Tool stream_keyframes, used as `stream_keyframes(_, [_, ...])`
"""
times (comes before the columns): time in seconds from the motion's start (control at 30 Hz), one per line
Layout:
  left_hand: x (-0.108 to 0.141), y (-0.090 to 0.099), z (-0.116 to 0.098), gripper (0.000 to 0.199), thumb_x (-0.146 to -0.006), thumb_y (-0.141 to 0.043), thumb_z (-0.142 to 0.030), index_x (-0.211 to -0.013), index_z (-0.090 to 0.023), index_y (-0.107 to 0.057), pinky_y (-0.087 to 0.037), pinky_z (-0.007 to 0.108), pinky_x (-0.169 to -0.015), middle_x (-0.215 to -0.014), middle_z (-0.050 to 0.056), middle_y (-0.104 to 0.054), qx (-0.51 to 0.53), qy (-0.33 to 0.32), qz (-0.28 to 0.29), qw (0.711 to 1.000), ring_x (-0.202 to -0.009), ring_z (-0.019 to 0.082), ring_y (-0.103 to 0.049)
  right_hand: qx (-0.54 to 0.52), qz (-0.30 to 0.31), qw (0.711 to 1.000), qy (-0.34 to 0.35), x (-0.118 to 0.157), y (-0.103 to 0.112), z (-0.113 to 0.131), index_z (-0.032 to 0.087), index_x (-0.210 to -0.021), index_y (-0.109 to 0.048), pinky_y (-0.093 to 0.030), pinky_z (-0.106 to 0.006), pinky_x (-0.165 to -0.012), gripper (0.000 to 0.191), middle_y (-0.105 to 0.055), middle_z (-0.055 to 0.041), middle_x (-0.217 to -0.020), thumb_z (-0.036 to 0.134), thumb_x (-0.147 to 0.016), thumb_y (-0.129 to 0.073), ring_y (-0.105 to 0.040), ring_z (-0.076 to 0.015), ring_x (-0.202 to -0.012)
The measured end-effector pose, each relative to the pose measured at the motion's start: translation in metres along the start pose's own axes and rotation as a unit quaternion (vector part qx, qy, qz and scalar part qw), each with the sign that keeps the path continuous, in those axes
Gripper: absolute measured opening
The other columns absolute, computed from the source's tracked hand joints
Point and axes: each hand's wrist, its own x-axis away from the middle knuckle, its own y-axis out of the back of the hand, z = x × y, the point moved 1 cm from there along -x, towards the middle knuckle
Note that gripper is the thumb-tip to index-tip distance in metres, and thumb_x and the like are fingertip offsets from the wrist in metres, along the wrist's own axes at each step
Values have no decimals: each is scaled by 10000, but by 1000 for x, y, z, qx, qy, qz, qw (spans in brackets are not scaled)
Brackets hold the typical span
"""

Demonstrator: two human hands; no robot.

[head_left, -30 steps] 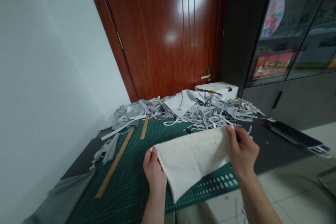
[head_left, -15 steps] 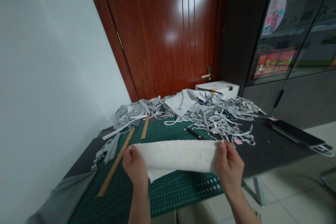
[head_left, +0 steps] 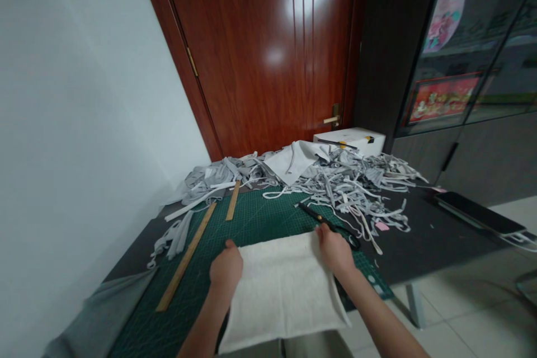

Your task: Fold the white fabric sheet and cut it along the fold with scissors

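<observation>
A cream-white cloth [head_left: 285,285] hangs spread between my hands, its lower edge reaching over the table's front edge. My left hand [head_left: 226,265] is closed on its upper left corner. At the upper right corner my right hand [head_left: 333,246] pinches the cloth, close to the black scissors [head_left: 308,211] lying on the green cutting mat [head_left: 264,215]. The cloth covers part of the mat.
Two wooden rulers, one long [head_left: 187,257] and one short [head_left: 233,201], lie on the mat. Grey fabric strips [head_left: 335,182] are heaped behind, before a white box [head_left: 367,142]. Grey cloth [head_left: 104,313] lies left; a dark flat device [head_left: 478,212] rests right.
The cloth has gone from a narrow stretched band to a wider, hanging sheet. My hands have come closer together, the right one moving left, and more of the scissors shows.
</observation>
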Motion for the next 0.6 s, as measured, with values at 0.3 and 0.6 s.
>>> stream_keyframes(0.3, [-13, -22, 10, 346, -897, -250, -45, -1022, -46, -573, -518, 353, -658, -868, 207, -648, -49, -71, -53, 995, -799, 274, -677, 93, 51, 990, 96, -15, -16, 12, 84, -1085, -530, -515, -305, -649, 304, -723, -192, -786, 169, -966, -263, -725, -269, -796])
stream_keyframes(0.6, [-17, -28, 18, 291, -898, -331, -69, -1029, -116, -586, -511, 319, -611, -912, 143, -577, -83, -98, -104, 986, -844, 270, -619, 134, 41, 986, 95, -14, -15, 12, 96, -1078, -535, -519, -317, -636, 288, -719, -196, -800, 170, -956, -284, -723, -278, -795])
